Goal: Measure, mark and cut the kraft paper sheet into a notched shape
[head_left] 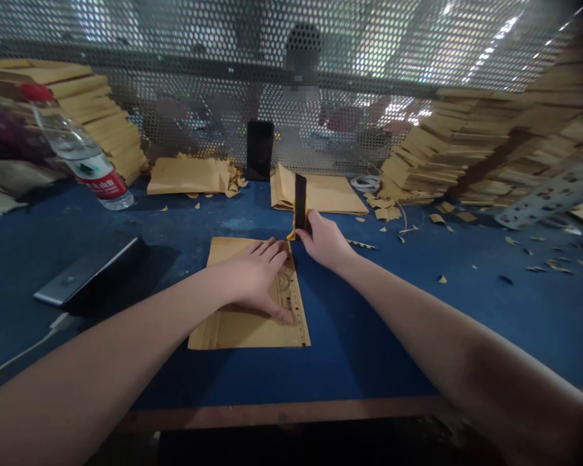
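My left hand (257, 278) lies flat with its fingers spread, pressing on a brown kraft paper envelope (243, 330) and a clear plastic ruler (287, 291) along its right edge. Part of the ruler is hidden beneath the fingers. Just beyond the envelope's top right corner, my right hand (328, 239) is closed around an upright black-and-yellow tool (300, 200); its exact kind is not clear. The tool's yellow lower end is close to the corner, though I cannot tell if it touches. A thin striped stick (362, 244) rests right of that hand.
Stacks of kraft paper (427, 155) stand right and left. Folded paper (330, 193), a phone (260, 149) and a mesh panel (214, 84) are behind. A water bottle (90, 162) and a dark device (92, 272) stand left. Paper scraps (388, 210) litter the blue table (369, 343).
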The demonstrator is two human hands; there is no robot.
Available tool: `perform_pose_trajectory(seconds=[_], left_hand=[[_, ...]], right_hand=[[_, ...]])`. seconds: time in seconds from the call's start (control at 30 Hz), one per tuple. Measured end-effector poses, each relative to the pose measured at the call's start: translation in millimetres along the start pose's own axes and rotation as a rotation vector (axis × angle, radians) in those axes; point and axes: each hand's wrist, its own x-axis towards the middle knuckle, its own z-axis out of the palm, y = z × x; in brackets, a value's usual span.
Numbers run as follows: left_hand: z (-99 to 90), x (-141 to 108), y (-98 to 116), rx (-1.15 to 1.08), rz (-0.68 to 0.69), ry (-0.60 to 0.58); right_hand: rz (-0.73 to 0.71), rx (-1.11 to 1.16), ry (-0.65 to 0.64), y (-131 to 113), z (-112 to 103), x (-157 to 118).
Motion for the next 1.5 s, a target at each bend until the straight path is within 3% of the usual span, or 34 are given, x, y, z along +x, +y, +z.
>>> perform_pose_trajectory(seconds=[0.27,0.73,1.23,1.5], left_hand=[[0.4,1.8,0.7,-0.014,0.001,-0.011],[1.5,5.3,1.2,-0.011,-0.003,-0.008],[-5.1,-1.0,5.5,-0.032,-0.016,-0.033],[6.2,3.2,-3.9,-0.042,0.026,0.017]], right_hand=[[0.001,0.029,-0.013,4.8,-8.5,-11.6],[-0.179,0.081,-0.266,-4.7,-37.2,-30.6],[-0.326,0.341,-0.463,-16.7,-51.8,-43.7],[-0.402,0.354,-0.625,-34.5,-65.7,-51.2]])
